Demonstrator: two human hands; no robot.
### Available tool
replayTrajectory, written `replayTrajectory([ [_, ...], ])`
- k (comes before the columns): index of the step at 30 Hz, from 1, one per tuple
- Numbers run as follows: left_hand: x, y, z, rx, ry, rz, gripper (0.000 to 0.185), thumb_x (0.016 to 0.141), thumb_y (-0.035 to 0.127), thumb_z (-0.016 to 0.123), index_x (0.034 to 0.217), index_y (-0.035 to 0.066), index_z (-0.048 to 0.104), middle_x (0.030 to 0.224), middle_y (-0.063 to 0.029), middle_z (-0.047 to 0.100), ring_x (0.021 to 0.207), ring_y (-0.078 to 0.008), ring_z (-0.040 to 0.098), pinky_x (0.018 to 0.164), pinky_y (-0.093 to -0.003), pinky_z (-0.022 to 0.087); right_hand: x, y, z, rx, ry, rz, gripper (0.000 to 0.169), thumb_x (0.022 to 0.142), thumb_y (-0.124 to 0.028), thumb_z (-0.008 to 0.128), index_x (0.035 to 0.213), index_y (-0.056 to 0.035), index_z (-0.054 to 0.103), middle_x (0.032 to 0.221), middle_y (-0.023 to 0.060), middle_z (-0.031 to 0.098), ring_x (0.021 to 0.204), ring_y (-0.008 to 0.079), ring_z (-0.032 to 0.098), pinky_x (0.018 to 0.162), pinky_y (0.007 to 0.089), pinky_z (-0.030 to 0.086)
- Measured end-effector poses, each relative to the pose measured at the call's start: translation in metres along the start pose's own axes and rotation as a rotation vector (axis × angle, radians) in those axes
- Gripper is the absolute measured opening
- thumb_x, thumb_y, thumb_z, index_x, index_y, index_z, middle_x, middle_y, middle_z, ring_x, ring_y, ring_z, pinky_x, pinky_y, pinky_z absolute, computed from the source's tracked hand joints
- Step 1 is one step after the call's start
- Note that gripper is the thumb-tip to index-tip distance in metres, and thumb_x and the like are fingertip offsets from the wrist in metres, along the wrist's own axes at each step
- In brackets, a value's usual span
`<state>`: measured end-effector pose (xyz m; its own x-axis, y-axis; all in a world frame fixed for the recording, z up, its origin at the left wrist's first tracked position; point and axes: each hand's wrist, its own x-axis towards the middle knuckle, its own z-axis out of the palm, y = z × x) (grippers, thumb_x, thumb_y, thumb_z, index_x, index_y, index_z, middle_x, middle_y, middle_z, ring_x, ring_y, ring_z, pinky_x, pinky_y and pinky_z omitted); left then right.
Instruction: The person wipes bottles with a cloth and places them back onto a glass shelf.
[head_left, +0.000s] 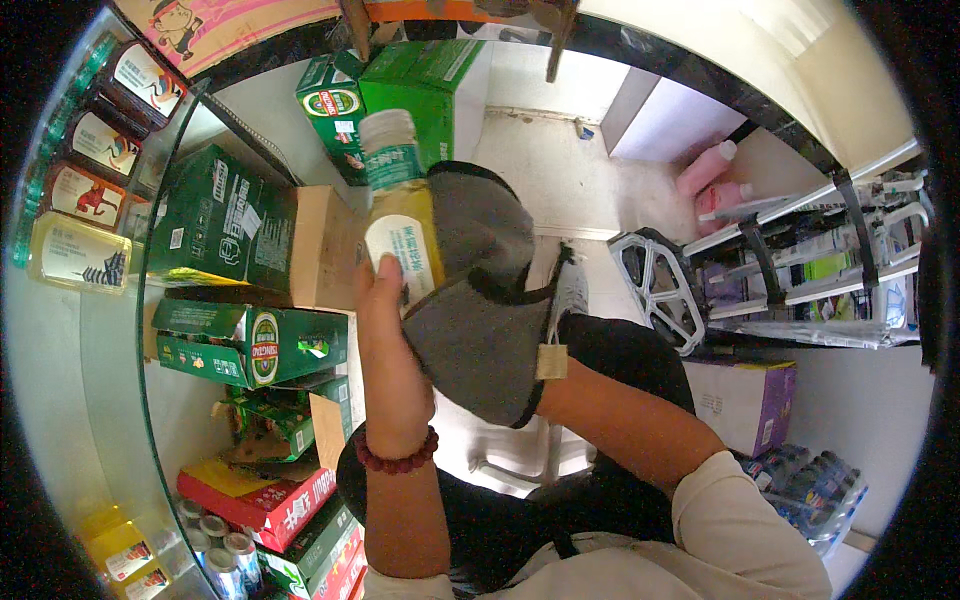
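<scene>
My left hand (390, 330) is closed around a clear bottle of yellow liquid (397, 202), its thumb on the white label. The bottle has a green neck band and a whitish cap and tilts slightly. A grey cloth with black edging (480, 352) covers my right hand and lies against the bottle's side; a small beige tag hangs from it. The fingers of my right hand are hidden beneath the cloth, with only the wrist and forearm showing. A dark red bead bracelet (397, 452) circles my left wrist.
At left, a glass shelf (169, 150) holds several bottles. Green beer cartons (292, 349), a red carton (262, 499) and cans (225, 562) stand beyond its edge. At right are a rack of packets (825, 262), pink bottles (707, 169) and wrapped drink bottles (810, 487).
</scene>
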<state>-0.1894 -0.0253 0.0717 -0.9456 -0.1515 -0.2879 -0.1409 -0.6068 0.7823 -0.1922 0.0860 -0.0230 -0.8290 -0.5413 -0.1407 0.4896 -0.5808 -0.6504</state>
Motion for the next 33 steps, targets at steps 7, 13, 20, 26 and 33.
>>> replayTrajectory([
  [7, -0.021, -0.013, 0.004, 0.49, 0.03, 0.229, 0.045, 0.102, 0.034, 0.04, 0.127, -0.003, 0.043, 0.125, -0.0142, 0.05, 0.116, -0.0223, 0.048, 0.101, -0.0321, 0.036, 0.009, 0.005, 0.006, -0.035, -0.066, -0.052, 0.032, 0.1, -0.034, 0.043, 0.118, -0.0089, 0.049, 0.089, 0.0074, 0.052, 0.081, 0.0203, 0.05, 0.076, 0.0341, 0.038],
  [13, -0.023, -0.021, 0.008, 0.039, -0.061, 0.013, 0.046, 0.101, 0.036, 0.041, 0.132, 0.002, 0.043, 0.131, -0.0142, 0.05, 0.123, -0.0241, 0.048, 0.102, -0.0378, 0.04, 0.001, 0.029, 0.015, -0.028, -0.092, -0.065, 0.032, 0.1, -0.034, 0.043, 0.119, -0.0085, 0.049, 0.092, 0.0079, 0.053, 0.083, 0.0206, 0.05, 0.078, 0.0342, 0.038],
  [20, -0.042, -0.006, 0.008, 0.219, 0.076, 0.334, 0.051, 0.099, 0.038, 0.041, 0.134, 0.002, 0.042, 0.128, -0.0147, 0.053, 0.118, -0.0264, 0.053, 0.102, -0.0416, 0.043, -0.009, 0.041, 0.026, -0.038, -0.102, -0.085, 0.032, 0.1, -0.033, 0.043, 0.12, -0.0081, 0.049, 0.094, 0.0084, 0.053, 0.086, 0.0209, 0.05, 0.08, 0.0344, 0.038],
  [26, -0.045, -0.014, 0.009, 0.115, -0.166, 0.133, 0.048, 0.098, 0.028, 0.045, 0.137, 0.0, 0.04, 0.128, -0.0133, 0.053, 0.119, -0.0223, 0.05, 0.103, -0.0356, 0.038, -0.018, 0.016, 0.017, -0.017, -0.084, -0.141, 0.033, 0.1, -0.033, 0.044, 0.121, -0.0078, 0.048, 0.096, 0.0089, 0.053, 0.087, 0.0212, 0.05, 0.082, 0.0345, 0.039],
  [33, -0.052, -0.032, 0.008, 0.355, -0.118, 0.277, 0.052, 0.1, 0.034, 0.043, 0.137, -0.002, 0.039, 0.127, -0.0122, 0.053, 0.114, -0.0208, 0.052, 0.1, -0.0333, 0.038, -0.035, -0.003, 0.004, 0.048, -0.089, -0.146, 0.033, 0.1, -0.032, 0.044, 0.122, -0.0073, 0.048, 0.099, 0.0095, 0.053, 0.09, 0.0215, 0.051, 0.083, 0.0347, 0.039],
])
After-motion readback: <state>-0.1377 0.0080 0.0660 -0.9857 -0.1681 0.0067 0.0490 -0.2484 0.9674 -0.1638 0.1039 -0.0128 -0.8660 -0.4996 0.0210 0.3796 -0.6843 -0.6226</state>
